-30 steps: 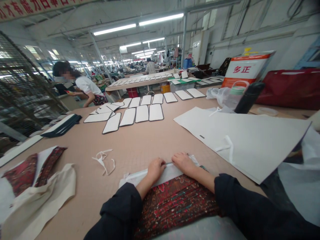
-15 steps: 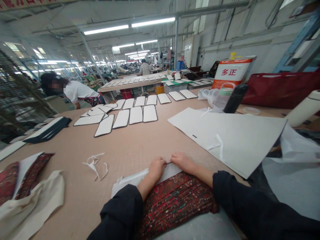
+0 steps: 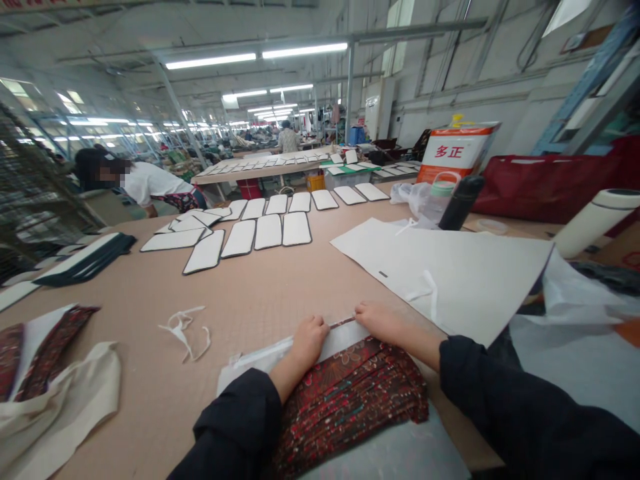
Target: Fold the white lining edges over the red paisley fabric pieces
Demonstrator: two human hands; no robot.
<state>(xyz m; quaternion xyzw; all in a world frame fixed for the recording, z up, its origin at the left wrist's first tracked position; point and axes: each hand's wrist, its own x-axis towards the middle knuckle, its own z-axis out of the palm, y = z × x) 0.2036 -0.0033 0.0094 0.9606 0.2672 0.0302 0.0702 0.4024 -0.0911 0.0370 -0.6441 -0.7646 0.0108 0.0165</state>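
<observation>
In front of me lies a stack of dark red patterned fabric pieces (image 3: 350, 400), fanned in overlapping layers. A white sheet strip (image 3: 337, 340) shows along its far edge, and a greyish sheet (image 3: 400, 447) lies beneath the stack. My left hand (image 3: 309, 339) is closed on the far edge of the patterned fabric, left of centre. Farther right along that edge, my right hand (image 3: 377, 323) is closed on it too. A narrow dark red band of fabric runs between the two hands. My fingertips are mostly hidden behind the hands.
Several white panels with dark edging (image 3: 270, 230) lie across the table. A large white sheet (image 3: 450, 267) is at right, near a black bottle (image 3: 461, 203) and a tin (image 3: 455, 150). White ties (image 3: 185, 333) and cream cloth (image 3: 75, 400) lie left. Another person (image 3: 160, 183) bends beyond the table.
My hands have moved apart along the fabric's far edge, the right hand going rightward. More of the dark red band now shows between them. The view has shifted slightly.
</observation>
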